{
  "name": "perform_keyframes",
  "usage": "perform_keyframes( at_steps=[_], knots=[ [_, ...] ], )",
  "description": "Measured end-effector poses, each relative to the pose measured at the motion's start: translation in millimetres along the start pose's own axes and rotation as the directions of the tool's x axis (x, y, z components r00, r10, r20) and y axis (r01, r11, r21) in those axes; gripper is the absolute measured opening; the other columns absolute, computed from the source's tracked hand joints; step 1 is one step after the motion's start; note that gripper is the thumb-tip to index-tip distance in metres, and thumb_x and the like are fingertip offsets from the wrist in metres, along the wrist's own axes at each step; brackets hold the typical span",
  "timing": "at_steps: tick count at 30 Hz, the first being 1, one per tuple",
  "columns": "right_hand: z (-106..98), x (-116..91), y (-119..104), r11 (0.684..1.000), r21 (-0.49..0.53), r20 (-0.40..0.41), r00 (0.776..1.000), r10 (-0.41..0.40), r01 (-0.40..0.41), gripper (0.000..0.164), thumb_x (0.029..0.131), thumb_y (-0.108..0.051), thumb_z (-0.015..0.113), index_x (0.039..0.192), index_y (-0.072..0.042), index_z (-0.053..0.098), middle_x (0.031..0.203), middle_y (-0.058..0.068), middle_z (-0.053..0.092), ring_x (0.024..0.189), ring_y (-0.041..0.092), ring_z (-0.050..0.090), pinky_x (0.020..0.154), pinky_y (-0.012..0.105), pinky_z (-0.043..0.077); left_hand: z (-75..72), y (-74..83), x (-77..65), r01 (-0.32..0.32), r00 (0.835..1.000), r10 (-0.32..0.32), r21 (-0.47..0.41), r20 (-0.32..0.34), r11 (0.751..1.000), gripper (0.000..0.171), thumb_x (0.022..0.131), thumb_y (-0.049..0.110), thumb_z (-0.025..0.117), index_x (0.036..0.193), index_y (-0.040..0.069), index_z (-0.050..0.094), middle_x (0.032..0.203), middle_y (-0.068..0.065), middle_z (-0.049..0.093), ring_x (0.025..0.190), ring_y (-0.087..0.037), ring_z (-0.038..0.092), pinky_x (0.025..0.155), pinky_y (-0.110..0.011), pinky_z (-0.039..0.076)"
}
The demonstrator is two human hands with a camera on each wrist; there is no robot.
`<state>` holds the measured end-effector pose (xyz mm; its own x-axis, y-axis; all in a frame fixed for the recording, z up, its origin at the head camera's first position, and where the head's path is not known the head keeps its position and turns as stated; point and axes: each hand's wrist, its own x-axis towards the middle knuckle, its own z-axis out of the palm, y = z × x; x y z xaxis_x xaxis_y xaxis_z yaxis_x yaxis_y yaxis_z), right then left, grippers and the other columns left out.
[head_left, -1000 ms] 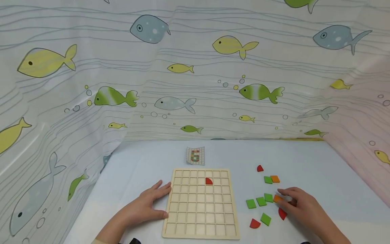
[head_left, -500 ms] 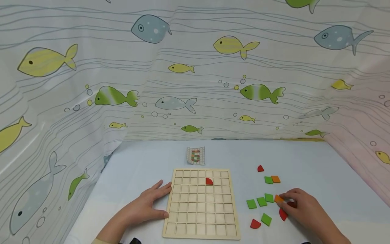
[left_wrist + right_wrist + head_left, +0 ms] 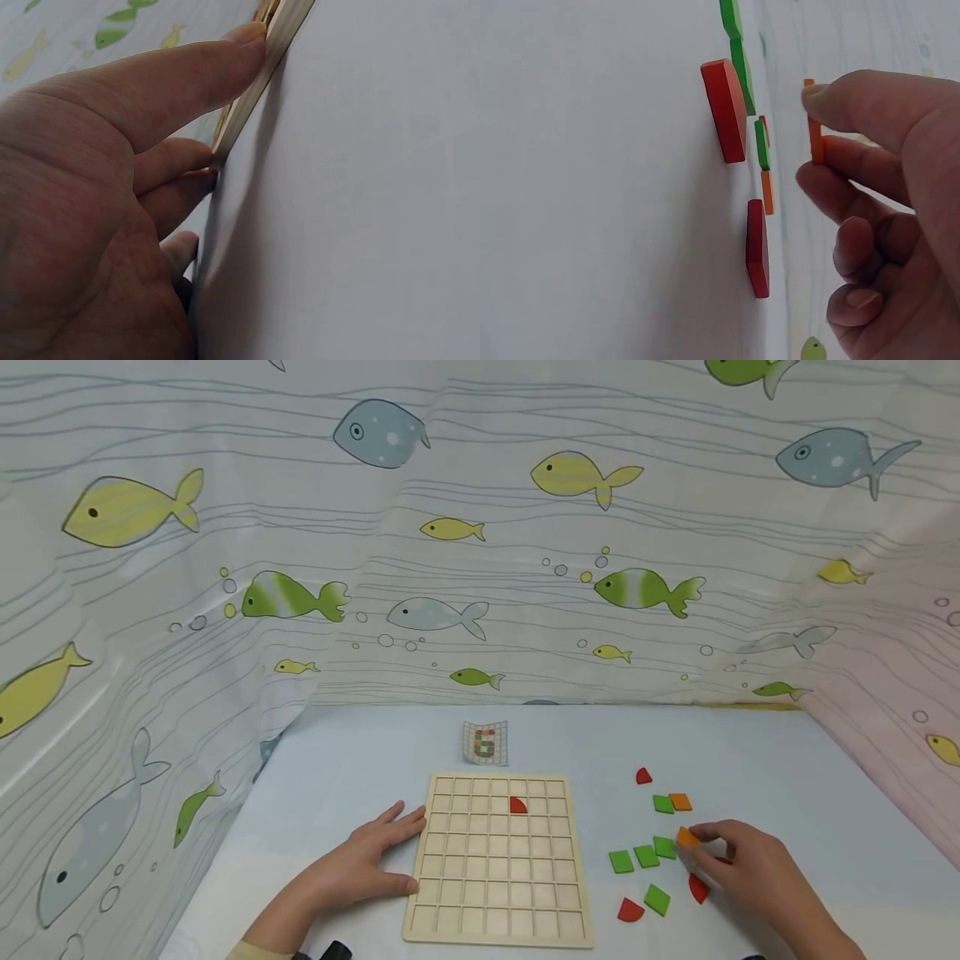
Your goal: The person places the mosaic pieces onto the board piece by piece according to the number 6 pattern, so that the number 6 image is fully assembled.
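My right hand pinches an orange square tile between thumb and fingers. In the right wrist view the tile is up off the table, with the other fingers curled below it. My left hand rests at the left edge of a wooden grid board. Its thumb and fingertips touch the board's side, the fingers fairly straight. One red quarter-circle piece lies in a cell in the board's second row.
Right of the board lie several green square tiles, another orange tile and red quarter-circle pieces. One red piece lies close under my right hand. A small printed pattern card lies behind the board. A fish-print curtain surrounds the table.
My right thumb and fingers have come together on the orange tile and lifted it from the table, where it lay flat. My left hand stays at the board's edge.
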<state>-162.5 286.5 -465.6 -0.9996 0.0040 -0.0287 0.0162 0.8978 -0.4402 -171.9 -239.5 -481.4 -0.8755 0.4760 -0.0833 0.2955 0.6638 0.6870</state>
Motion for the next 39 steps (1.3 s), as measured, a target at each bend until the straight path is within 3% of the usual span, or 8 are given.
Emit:
perform_keyframes(
  at_steps=[11, 22, 27, 35, 39],
  knots=[
    [-2.3, 2.3, -16.2, 0.995, 0.003, -0.017, 0.995, -0.101, 0.101, 0.034, 0.081, -0.041, 0.08, 0.106, -0.018, 0.075, 0.101, -0.005, 0.068, 0.083, 0.019, 0.052, 0.064, 0.031, 0.047, 0.2, 3.2, -1.2, -0.033, 0.999, 0.033, -0.018, 0.003, 0.999, 0.088, 0.077, 0.051, 0.079, 0.149, 0.011, 0.046, 0.156, 0.003, 0.037, 0.148, -0.035, 0.013, 0.106, -0.07, 0.017],
    [4.5, 20.3, -49.9, 0.974, -0.009, 0.022, 0.973, -0.228, 0.228, 0.025, 0.083, -0.035, 0.08, 0.105, -0.024, 0.075, 0.103, -0.009, 0.066, 0.085, 0.015, 0.056, 0.072, 0.035, 0.051, 2.3, -0.3, -0.3, 0.006, 1.0, -0.006, 0.003, 0.008, 1.0, 0.089, 0.075, 0.055, 0.079, 0.149, 0.017, 0.047, 0.156, 0.008, 0.036, 0.149, -0.032, 0.013, 0.106, -0.07, 0.017],
    [10.0, 31.4, -68.8, 0.947, -0.011, 0.042, 0.946, -0.321, 0.321, 0.024, 0.084, -0.033, 0.079, 0.105, -0.023, 0.075, 0.1, -0.013, 0.066, 0.089, 0.013, 0.058, 0.075, 0.035, 0.051, 2.8, -0.2, -0.6, 0.009, 1.0, -0.009, -0.005, 0.006, 1.0, 0.088, 0.075, 0.055, 0.079, 0.149, 0.018, 0.048, 0.156, 0.008, 0.037, 0.149, -0.033, 0.013, 0.106, -0.071, 0.016],
    [22.0, 43.2, -94.8, 0.88, -0.034, 0.018, 0.881, -0.474, 0.474, 0.021, 0.086, -0.034, 0.077, 0.104, -0.024, 0.075, 0.095, -0.02, 0.062, 0.092, 0.012, 0.062, 0.077, 0.032, 0.051, 2.1, 0.7, -0.8, 0.008, 1.0, -0.008, 0.001, 0.0, 1.0, 0.088, 0.075, 0.055, 0.078, 0.149, 0.018, 0.047, 0.156, 0.009, 0.036, 0.149, -0.034, 0.013, 0.105, -0.072, 0.017],
    [26.3, 48.0, -110.2, 0.873, -0.048, 0.029, 0.875, -0.484, 0.485, 0.022, 0.086, -0.034, 0.077, 0.104, -0.022, 0.075, 0.094, -0.019, 0.063, 0.095, 0.011, 0.062, 0.081, 0.033, 0.052, 1.0, 0.5, -1.3, 0.013, 1.0, -0.013, 0.004, -0.004, 1.0, 0.088, 0.075, 0.055, 0.079, 0.149, 0.018, 0.047, 0.156, 0.009, 0.036, 0.149, -0.033, 0.013, 0.106, -0.071, 0.017]
  ],
)
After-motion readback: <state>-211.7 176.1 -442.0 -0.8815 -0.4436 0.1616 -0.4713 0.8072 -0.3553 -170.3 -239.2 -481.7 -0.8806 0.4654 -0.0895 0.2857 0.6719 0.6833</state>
